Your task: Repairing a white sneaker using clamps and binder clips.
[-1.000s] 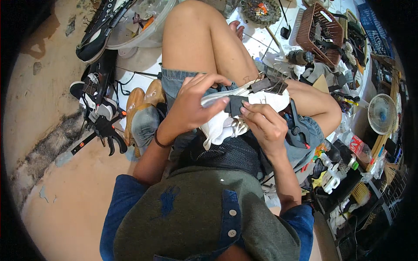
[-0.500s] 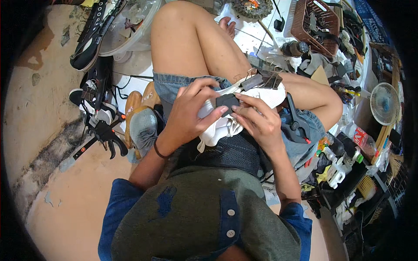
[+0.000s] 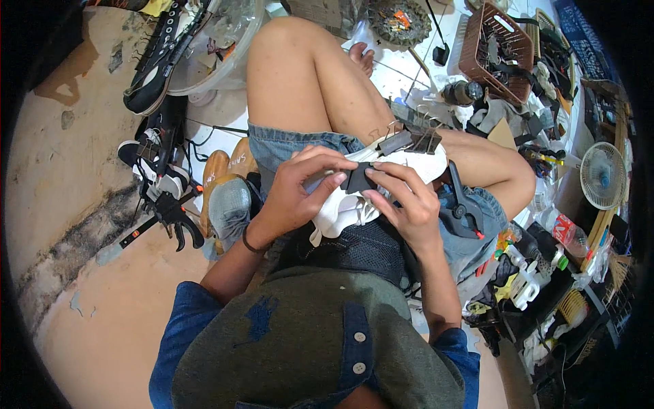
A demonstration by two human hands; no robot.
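Note:
A small dark grey flat piece [image 3: 358, 180] is pinched between the fingers and thumbs of both my hands over my lap. My left hand [image 3: 300, 191] grips its left side, thumb and forefinger closed on it. My right hand [image 3: 411, 202] holds the right side with its fingertips. Beneath the piece, a white shoe [image 3: 334, 217] rests on my lap, its lower part partly hidden by my hands. Black binder clips [image 3: 426, 141] are fastened on the shoe's far right end. Next to my right hand, a black spring clamp [image 3: 464, 213] lies on my shorts.
At left are wooden shoe lasts [image 3: 216, 167], a black bar clamp [image 3: 174, 213] and black shoes [image 3: 146, 88]. Beyond my knees stand a clear tub [image 3: 235, 58], a brown basket [image 3: 470, 41] of clips and an ashtray [image 3: 415, 37]. A fan [image 3: 603, 176] and bottles crowd the right.
My left fingers have moved from above the dark piece to its upper left edge. The piece is held a little lower and turned slightly. The view has shifted a little.

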